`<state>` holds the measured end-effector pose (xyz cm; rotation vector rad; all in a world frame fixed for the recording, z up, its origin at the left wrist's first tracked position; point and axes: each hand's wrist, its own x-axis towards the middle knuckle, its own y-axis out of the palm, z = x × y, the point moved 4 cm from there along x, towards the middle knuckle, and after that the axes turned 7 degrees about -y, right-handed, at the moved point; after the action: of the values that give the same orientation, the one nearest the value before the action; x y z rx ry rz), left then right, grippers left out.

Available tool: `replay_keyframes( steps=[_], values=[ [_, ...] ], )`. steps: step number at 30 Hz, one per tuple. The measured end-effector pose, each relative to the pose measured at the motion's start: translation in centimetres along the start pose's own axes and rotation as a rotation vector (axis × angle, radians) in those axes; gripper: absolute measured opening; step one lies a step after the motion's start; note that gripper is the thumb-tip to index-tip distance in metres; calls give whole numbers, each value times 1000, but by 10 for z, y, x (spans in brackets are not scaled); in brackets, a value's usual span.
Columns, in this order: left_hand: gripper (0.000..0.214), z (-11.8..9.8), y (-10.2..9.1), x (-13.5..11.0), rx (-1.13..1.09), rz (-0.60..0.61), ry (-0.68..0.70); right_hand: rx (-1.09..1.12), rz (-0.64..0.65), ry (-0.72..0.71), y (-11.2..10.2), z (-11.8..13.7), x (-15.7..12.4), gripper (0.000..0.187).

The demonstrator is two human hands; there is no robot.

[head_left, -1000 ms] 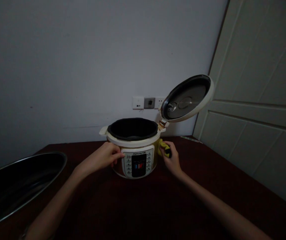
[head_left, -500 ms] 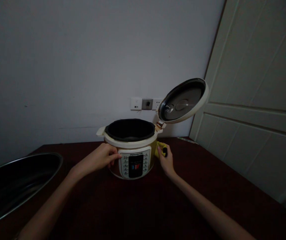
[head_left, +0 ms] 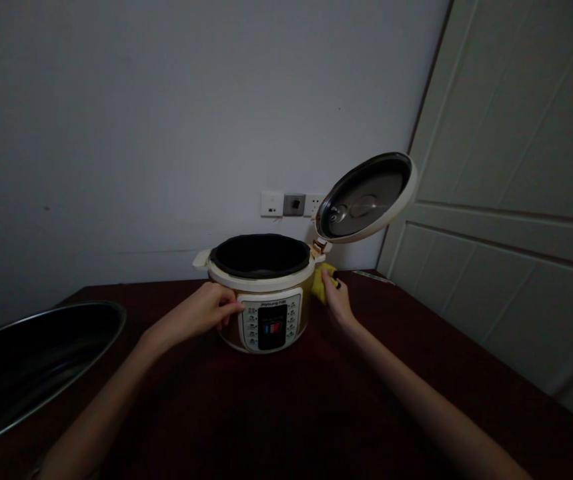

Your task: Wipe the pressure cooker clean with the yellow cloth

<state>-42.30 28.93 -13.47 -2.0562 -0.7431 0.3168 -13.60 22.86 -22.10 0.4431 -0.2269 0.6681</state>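
Observation:
A white and gold electric cooker (head_left: 271,285) stands on the dark red table, its lid (head_left: 366,200) swung up on the hinge to the right. Inside sits a black inner pot (head_left: 263,257). My left hand (head_left: 215,305) is closed with curled fingers against the cooker's left front, the fingertips at the edge of the control panel (head_left: 272,327). In my right hand (head_left: 339,300) is a bunched yellow cloth (head_left: 319,287) with a dark part, pressed to the cooker's right side below the hinge. That hand's fingertips are partly hidden.
At the left, a large dark basin with a shiny rim (head_left: 120,320) stands near my left forearm. Behind the cooker are wall sockets (head_left: 293,204) and a pale wall (head_left: 166,133). A white panelled door (head_left: 506,240) borders the table's right side.
My right hand and the yellow cloth have moved slightly up and toward the back along the cooker's side. My left hand stays at the panel edge. The view has shifted a little.

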Motion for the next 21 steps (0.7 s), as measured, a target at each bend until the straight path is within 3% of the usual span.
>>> replay_keyframes(
  steps=[2,6,9,14,17,21],
  values=[
    [37,0,0,0,0,4,-11,0,-47,45,-7,-20,-11,50],
    [35,0,0,-1,-16,1,-16,5,-19,164,-17,-53,-38,51],
    [35,-1,-1,-1,-16,-4,-14,14,-10,160,-12,-40,-37,54],
    [35,-3,-1,-2,-2,-5,-22,-19,-10,-74,6,5,-16,56],
    [34,-3,0,-2,-9,-4,-16,-56,15,-78,0,0,-20,56],
    [35,-2,0,-2,-2,-15,-8,-151,148,111,-22,-26,-38,55]
  ],
)
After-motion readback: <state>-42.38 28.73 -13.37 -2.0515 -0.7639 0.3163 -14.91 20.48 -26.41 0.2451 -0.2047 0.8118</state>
